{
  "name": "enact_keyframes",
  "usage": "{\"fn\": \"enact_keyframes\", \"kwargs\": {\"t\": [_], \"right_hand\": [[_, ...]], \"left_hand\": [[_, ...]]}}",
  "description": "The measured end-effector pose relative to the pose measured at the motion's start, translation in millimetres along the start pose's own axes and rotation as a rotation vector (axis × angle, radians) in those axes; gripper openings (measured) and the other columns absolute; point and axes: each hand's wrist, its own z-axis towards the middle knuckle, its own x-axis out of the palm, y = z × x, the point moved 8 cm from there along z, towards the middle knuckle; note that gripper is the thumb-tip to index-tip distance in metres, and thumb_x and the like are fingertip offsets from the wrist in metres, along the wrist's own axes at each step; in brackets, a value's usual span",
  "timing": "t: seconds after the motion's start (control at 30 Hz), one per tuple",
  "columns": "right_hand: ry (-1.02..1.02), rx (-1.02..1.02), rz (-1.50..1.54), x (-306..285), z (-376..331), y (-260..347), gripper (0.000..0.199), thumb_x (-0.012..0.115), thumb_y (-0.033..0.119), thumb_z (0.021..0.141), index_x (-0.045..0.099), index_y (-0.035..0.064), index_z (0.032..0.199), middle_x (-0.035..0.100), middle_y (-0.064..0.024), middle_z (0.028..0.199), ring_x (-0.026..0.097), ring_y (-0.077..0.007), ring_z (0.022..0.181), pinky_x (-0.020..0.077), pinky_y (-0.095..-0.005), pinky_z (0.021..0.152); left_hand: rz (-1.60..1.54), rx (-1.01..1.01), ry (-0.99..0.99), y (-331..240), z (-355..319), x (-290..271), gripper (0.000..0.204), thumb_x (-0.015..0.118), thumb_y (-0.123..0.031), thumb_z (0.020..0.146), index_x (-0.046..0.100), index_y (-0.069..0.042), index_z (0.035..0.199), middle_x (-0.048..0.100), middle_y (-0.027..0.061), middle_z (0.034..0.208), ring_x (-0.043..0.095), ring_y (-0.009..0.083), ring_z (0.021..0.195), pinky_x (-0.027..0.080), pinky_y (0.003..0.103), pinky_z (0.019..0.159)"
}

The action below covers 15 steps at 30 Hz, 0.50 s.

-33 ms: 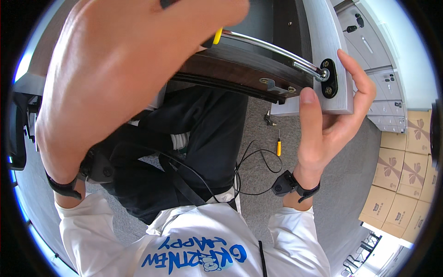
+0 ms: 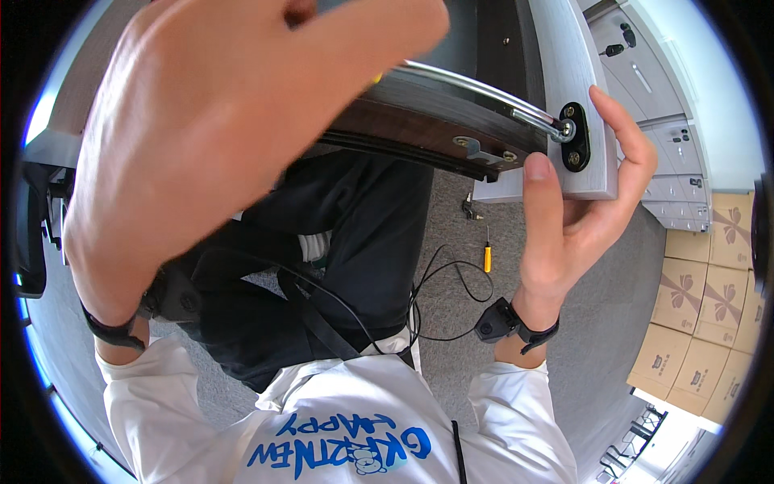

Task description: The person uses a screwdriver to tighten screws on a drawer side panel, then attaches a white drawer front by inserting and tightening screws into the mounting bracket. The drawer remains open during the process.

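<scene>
My left hand (image 2: pixel 210 137) is closed around the handle of a screwdriver, mostly hidden behind the fingers; a sliver of yellow shows. From it the long metal screwdriver shaft (image 2: pixel 476 86) runs right to a black oval fitting (image 2: pixel 575 141) on the inner face of a pale wood-grain drawer front (image 2: pixel 556 48). Its tip meets the silver middle part of that fitting, between two screws. My right hand (image 2: pixel 556 234) grips the drawer front's near end, thumb on the inner face and fingers around the outer side. The dark drawer side (image 2: pixel 419 129) carries a small metal bracket (image 2: pixel 481 151).
On the grey carpet lie a small yellow-handled screwdriver (image 2: pixel 487 256), a bunch of keys (image 2: pixel 470 208) and a looped black cable (image 2: pixel 451 278). Grey cabinets (image 2: pixel 645 73) with keys in their locks stand at right, beside stacked cardboard boxes (image 2: pixel 697 323). My legs (image 2: pixel 339 234) are beneath the drawer.
My left hand has turned slightly and its fingers have shifted right, covering more of the yellow handle. My right hand and the drawer front stay in place.
</scene>
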Motion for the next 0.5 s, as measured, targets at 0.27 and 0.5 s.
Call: {"fn": "enact_keyframes", "kwargs": {"t": [0.27,0.5], "right_hand": [[0.011,-0.025,-0.002,2.8,-1.0,2.5,0.06,0.068,0.006,0.086,0.049,0.0024,0.142,0.046,-0.0086,0.13,0.052,-0.0157,0.111,0.0423,-0.0297,0.099],[0.02,-0.03,-0.012,3.2,-0.6,2.7,0.06,0.068,0.006,0.086,0.048,0.0029,0.143,0.047,-0.0086,0.131,0.051,-0.0157,0.111,0.041,-0.0294,0.1]], "left_hand": [[-0.085,0.132,0.099,-6.3,-3.2,-6.0,0.034,0.059,0.008,0.086,0.069,-0.001,0.118,0.068,0.0178,0.108,0.067,0.0302,0.09,0.056,0.034,0.078],[-0.036,0.142,0.01,-3.6,-2.2,-0.7,0.034,0.061,0.005,0.088,0.07,-0.002,0.12,0.066,0.0161,0.106,0.066,0.028,0.089,0.055,0.033,0.075]]}}
